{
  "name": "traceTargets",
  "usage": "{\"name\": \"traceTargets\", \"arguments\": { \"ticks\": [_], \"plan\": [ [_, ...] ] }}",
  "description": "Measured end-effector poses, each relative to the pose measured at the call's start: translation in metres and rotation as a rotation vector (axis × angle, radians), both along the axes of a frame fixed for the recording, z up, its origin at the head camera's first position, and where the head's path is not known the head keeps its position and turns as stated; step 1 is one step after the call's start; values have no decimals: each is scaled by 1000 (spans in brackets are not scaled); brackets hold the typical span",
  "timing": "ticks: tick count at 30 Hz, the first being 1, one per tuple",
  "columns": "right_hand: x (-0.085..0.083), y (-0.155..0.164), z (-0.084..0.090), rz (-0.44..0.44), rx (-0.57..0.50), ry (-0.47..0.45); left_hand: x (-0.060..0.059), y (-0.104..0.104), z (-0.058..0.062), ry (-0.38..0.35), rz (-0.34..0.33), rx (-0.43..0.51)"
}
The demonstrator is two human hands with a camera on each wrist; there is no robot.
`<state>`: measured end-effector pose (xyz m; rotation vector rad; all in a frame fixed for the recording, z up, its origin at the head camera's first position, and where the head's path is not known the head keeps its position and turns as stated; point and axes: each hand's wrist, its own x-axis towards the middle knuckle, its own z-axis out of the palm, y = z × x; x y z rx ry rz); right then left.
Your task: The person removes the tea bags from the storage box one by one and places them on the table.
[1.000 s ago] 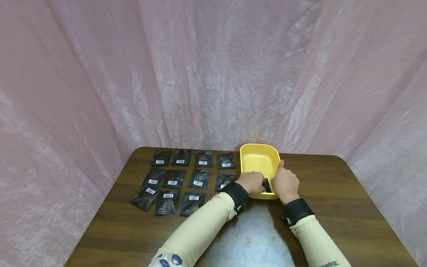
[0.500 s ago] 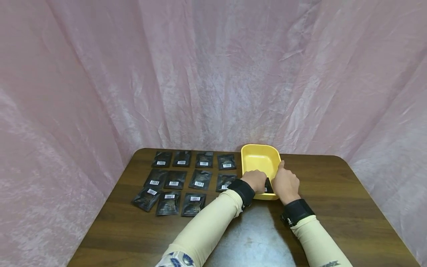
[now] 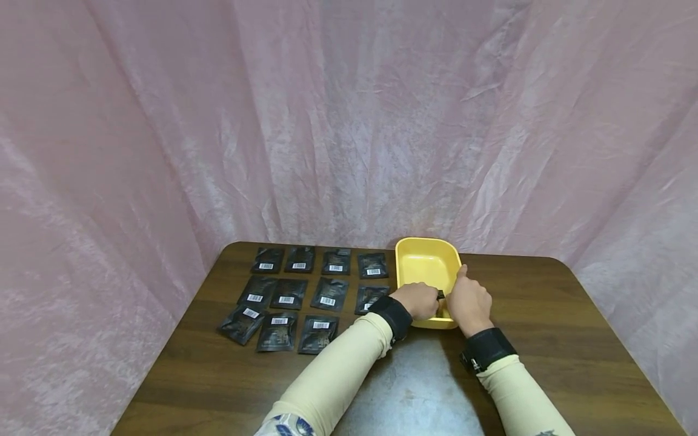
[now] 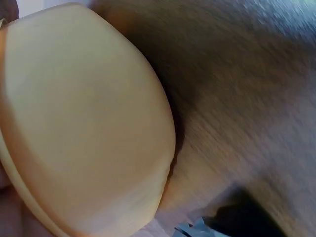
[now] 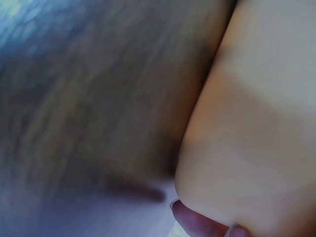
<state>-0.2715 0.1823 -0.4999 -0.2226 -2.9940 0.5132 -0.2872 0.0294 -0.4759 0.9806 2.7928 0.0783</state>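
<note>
A yellow tray (image 3: 428, 242) stands at the back of the table, right of the middle. My left hand (image 3: 417, 300) reaches over its near left rim with curled fingers. It pinches a black sachet (image 3: 440, 295), of which only a dark end shows beside the fingers. My right hand (image 3: 470, 303) grips the tray's right wall, with one digit pointing along the rim. The tray's outer wall fills much of the left wrist view (image 4: 89, 118) and the right wrist view. Fingertips (image 5: 197, 221) show under the wall in the right wrist view.
Several flat black sachets (image 3: 288, 293) with white barcode labels lie in rows on the brown wooden table (image 3: 545, 339), left of the tray. One sachet (image 3: 372, 298) lies close to the left wrist. A pink curtain (image 3: 349, 121) hangs right behind the table.
The black sachet inside the tray lay broad and visible before; now just a small dark end shows at the left fingers. The right hand stays at the tray wall.
</note>
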Motion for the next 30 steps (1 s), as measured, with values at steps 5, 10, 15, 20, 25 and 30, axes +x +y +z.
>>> {"name": "traceTargets", "arguments": {
  "ticks": [5, 10, 15, 20, 25, 30],
  "plan": [
    [1, 2, 0, -5, -8, -5, -7, 6, -11, 7, 44, 21],
    [1, 3, 2, -9, -6, 3, -12, 10, -17, -7, 76, 33],
    [0, 4, 3, -12, -9, -6, -7, 11, -13, 8, 101, 46],
    [0, 4, 2, -19, -6, -18, -4, 11, -10, 23, 122, 58],
    [-1, 1, 1, -25, -16, -41, -5, 7, -14, 49, 106, 105],
    [-1, -2, 1, -32, -16, -46, -4, 2, -15, 84, 91, 145]
  ]
}}
